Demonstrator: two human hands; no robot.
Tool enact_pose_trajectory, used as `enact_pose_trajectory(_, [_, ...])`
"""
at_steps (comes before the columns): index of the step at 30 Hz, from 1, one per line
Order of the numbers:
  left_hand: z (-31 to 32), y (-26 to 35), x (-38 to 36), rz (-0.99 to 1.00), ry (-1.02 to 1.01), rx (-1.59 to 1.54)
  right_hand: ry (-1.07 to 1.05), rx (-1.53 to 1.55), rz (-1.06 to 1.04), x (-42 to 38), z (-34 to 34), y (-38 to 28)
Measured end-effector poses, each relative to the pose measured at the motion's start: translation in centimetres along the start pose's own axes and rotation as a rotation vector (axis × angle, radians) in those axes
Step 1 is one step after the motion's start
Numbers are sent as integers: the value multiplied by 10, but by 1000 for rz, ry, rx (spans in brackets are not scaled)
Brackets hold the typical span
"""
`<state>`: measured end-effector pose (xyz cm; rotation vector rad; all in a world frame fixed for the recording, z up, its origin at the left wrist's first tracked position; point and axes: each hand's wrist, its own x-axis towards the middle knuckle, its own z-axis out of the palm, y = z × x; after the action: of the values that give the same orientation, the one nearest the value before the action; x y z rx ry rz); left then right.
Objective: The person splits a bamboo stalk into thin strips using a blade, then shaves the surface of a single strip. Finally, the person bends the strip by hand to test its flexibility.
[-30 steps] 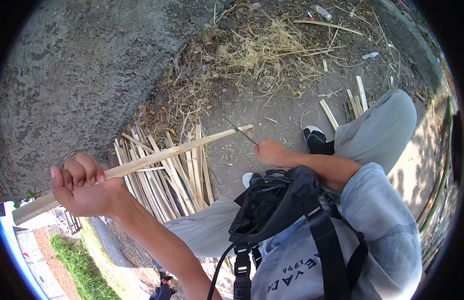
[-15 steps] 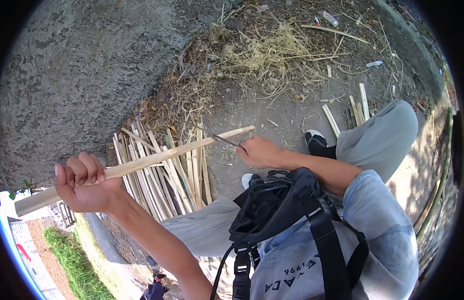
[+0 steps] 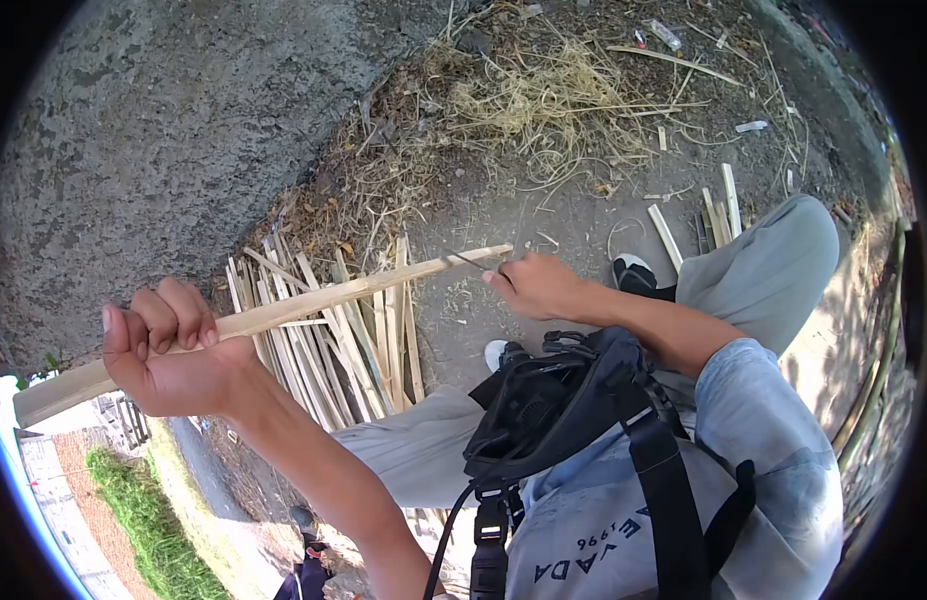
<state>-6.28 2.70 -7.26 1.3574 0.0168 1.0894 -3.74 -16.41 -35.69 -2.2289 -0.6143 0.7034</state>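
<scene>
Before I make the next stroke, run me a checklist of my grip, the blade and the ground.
1. Left hand closed around the wooden strip: ok.
2. Right hand gripping the knife: ok.
3. Left fingers apart from the blade: ok, they are well along the strip.
4. Blade edge touching the wood: cannot tell; it crosses near the tip, but contact is unclear.
5. Ground free of loose pieces: not ok, cut strips and fibrous shavings lie there.

Head view from above shirt [image 3: 603, 545], facing down toward ground [image 3: 483, 215].
</scene>
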Motion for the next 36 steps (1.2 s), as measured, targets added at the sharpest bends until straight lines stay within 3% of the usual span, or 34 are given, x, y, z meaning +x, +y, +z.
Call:
enact_pose_trajectory(2, [-1,-2,5,11,36,17,154,97,-218,-12,-6,-25])
enact_pose_trajectory(5, [6,-4,5,9,60,89,173,172,-345,-6,31,-8])
enact_pose_trajectory(8, [13,-5,6,12,122,148,118,-96,76,5,72,38])
enact_pose_trajectory(11, [21,-6,8,23,138,150,48,-71,192,3,62,58])
enact_pose_trajectory(14, [21,-7,7,15,126,135,-3,27,68,-4,15,5])
enact_pose_trajectory(17, [20,-9,11,12,77,106,126,159,-259,-11,7,-26])
enact_pose_trajectory(20, [20,-7,6,19,23,103,74,215,-218,-2,39,6])
enact_pose_trajectory(22, [18,-5,3,30,23,103,21,41,155,9,76,44])
enact_pose_trajectory(24, [14,-3,1,41,55,101,-116,38,359,18,87,87])
enact_pose_trajectory(27, [10,-4,1,49,58,121,-74,143,358,8,69,70])
enact_pose_trajectory(30, [6,-4,4,53,84,130,100,112,59,10,77,39])
enact_pose_trajectory(33, [2,-9,11,49,107,133,116,219,-68,-2,75,30])
enact_pose_trajectory(36, [-9,-13,19,48,117,160,116,310,21,5,83,55])
